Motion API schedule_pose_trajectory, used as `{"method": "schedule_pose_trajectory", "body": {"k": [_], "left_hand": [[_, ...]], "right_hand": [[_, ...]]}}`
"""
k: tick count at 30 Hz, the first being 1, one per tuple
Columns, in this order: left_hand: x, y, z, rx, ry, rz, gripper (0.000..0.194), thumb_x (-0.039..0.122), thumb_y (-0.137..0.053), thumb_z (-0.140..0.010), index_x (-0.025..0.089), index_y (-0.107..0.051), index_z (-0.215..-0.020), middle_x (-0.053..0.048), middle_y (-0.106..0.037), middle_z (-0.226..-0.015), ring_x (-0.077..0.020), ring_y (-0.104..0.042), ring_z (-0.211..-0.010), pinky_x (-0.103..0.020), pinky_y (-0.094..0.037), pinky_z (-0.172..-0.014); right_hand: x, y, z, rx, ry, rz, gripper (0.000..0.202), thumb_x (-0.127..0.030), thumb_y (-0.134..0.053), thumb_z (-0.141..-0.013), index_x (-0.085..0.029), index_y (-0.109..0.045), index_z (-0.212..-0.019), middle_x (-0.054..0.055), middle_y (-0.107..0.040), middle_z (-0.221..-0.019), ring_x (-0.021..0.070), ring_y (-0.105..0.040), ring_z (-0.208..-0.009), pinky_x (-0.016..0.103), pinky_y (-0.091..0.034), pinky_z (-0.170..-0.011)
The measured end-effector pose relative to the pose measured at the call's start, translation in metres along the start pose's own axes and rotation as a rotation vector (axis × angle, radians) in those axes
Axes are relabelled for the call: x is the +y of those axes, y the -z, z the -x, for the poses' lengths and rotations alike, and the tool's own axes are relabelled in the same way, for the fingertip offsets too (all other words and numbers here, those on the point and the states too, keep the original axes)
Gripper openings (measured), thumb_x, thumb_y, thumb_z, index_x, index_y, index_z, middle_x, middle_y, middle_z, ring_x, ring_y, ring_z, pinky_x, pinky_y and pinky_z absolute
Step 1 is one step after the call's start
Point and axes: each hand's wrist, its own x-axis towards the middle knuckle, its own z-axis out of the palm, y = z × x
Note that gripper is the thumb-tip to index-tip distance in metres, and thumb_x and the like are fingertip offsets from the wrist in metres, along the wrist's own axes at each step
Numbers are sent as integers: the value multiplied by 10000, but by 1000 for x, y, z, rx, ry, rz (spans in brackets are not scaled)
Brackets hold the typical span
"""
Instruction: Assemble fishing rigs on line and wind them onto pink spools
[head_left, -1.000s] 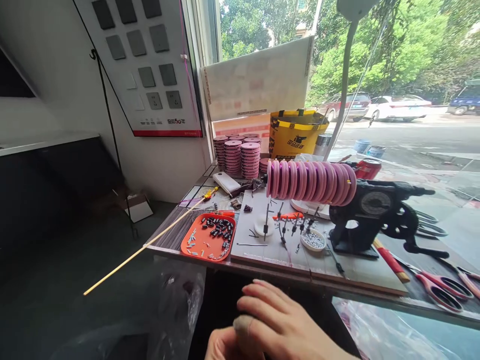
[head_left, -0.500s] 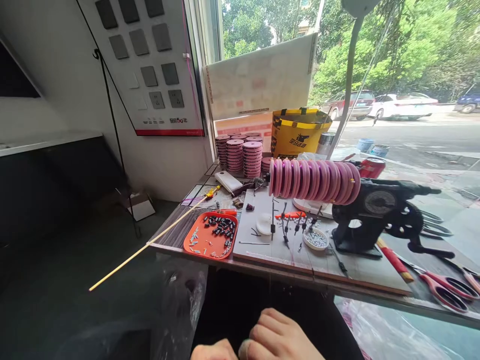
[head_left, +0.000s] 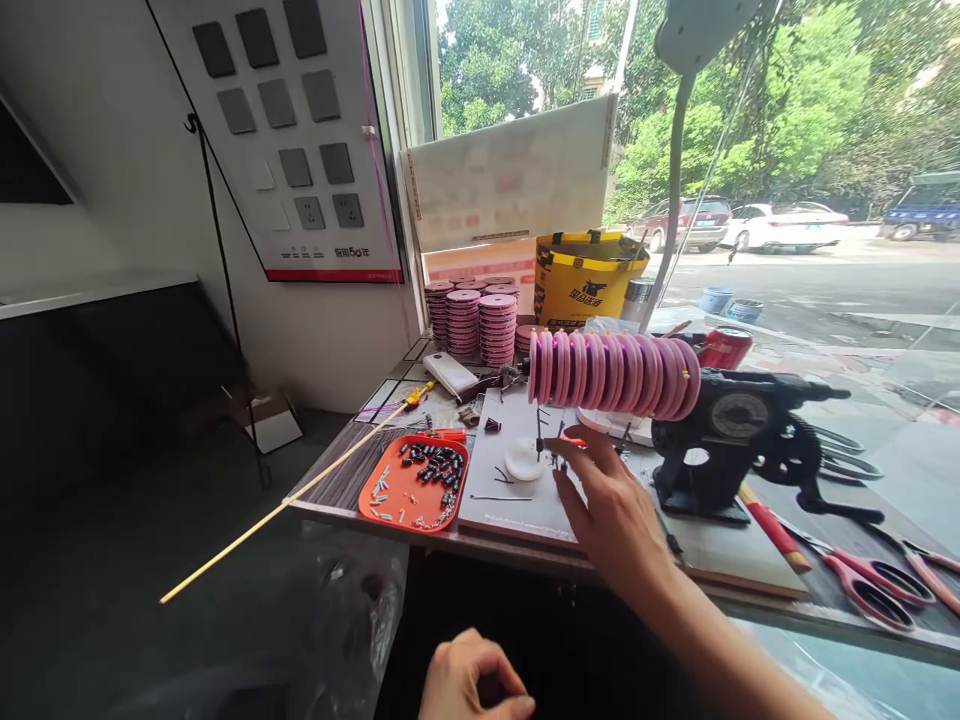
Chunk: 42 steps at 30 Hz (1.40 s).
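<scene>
My right hand (head_left: 611, 505) reaches over the white board (head_left: 517, 515), thumb and forefinger apart near the small dark pieces hanging below the row of pink spools (head_left: 615, 375). Nothing shows between those fingertips. Low in the view, my left hand (head_left: 472, 675) is curled in front of the dark lap, its thumb and fingers close together; whatever it may hold is too small to make out. The spools sit on a black hand-cranked winder (head_left: 712, 440). A round white lid (head_left: 523, 460) lies left of my right hand.
An orange tray (head_left: 416, 490) of black and metal bits sits at the table's left edge, where a long thin stick (head_left: 285, 503) juts out. Stacked pink spools (head_left: 463, 325) and a yellow bag (head_left: 589, 285) stand behind. Red-handled scissors (head_left: 874, 585) lie right.
My right hand has risen from the lap, forward over the board, and its fingers have spread. My left hand now shows more fully, curled. The view has shifted slightly.
</scene>
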Motion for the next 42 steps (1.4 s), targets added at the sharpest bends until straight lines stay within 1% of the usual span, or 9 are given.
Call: {"method": "schedule_pose_trajectory", "body": {"k": [8, 11, 14, 16, 21, 27, 34, 38, 42], "left_hand": [[13, -4, -19, -256, -203, -215, 146, 36, -682, -520, 182, -675, -516, -25, -644, -624, -179, -557, -698, -255, -388, -619], [38, 13, -16, -154, -302, -219, 173, 6, -706, -468, 167, -645, -489, -51, -655, -765, -215, -553, -783, -291, -388, -683], [77, 33, -12, 101, -376, 139, 95, 107, -686, -583, 174, -633, -542, -22, -591, -753, -165, -555, -734, -272, -391, -703], [104, 42, -16, 175, -392, 416, 91, 189, -687, -620, 179, -615, -566, -23, -591, -842, -172, -555, -823, -281, -372, -789], [144, 45, -49, -66, -368, 922, 104, 148, -699, -599, 151, -605, -556, -47, -614, -952, -173, -574, -871, -270, -396, -790], [148, 38, -68, -85, -319, 1213, 95, 117, -704, -584, 144, -617, -555, -14, -637, -903, -116, -589, -743, -244, -396, -754], [147, 43, -76, -120, -320, 1256, 88, 131, -711, -584, 140, -623, -575, -26, -655, -823, -118, -562, -791, -251, -391, -778], [138, 44, -70, -116, -322, 1243, 96, 133, -709, -593, 143, -616, -572, 1, -624, -717, -93, -542, -712, -231, -386, -764], [123, 42, -52, -181, -275, 1218, 93, 131, -691, -627, 135, -608, -584, -17, -604, -815, -124, -551, -777, -265, -396, -789]], "right_hand": [[5, -14, -7, -39, -170, -414, 372, -219, -406, -775, -166, -509, -1128, 137, -511, -1149, 250, -528, -973, 404, -435, -803], [4, -3, -2, -84, -262, -647, 341, -265, -447, -775, -167, -545, -1086, 118, -566, -1098, 248, -511, -1006, 394, -411, -841], [-1, 17, 6, -153, -317, -894, 316, -302, -500, -779, -202, -568, -1071, 83, -584, -1109, 237, -494, -1052, 381, -355, -915], [-4, 29, 9, -188, -333, -1021, 306, -314, -529, -776, -216, -581, -1061, 66, -593, -1112, 235, -490, -1068, 365, -344, -933], [-5, 37, 13, -213, -351, -1029, 341, -348, -558, -763, -240, -576, -1087, 44, -601, -1098, 229, -536, -969, 339, -409, -849], [3, 20, 15, -278, -330, -968, 339, -346, -548, -756, -214, -597, -1064, 74, -608, -1087, 245, -542, -944, 388, -384, -866], [4, 17, 15, -283, -335, -990, 295, -322, -535, -758, -208, -593, -1024, 82, -600, -1099, 250, -514, -1039, 415, -346, -922], [9, 12, 16, -217, -391, -1125, 240, -274, -562, -742, -206, -598, -970, 70, -620, -1054, 243, -522, -1036, 406, -363, -918], [15, 6, 15, -167, -439, -1169, 207, -247, -565, -735, -200, -585, -936, 68, -636, -1007, 233, -543, -1005, 374, -405, -877]]}}
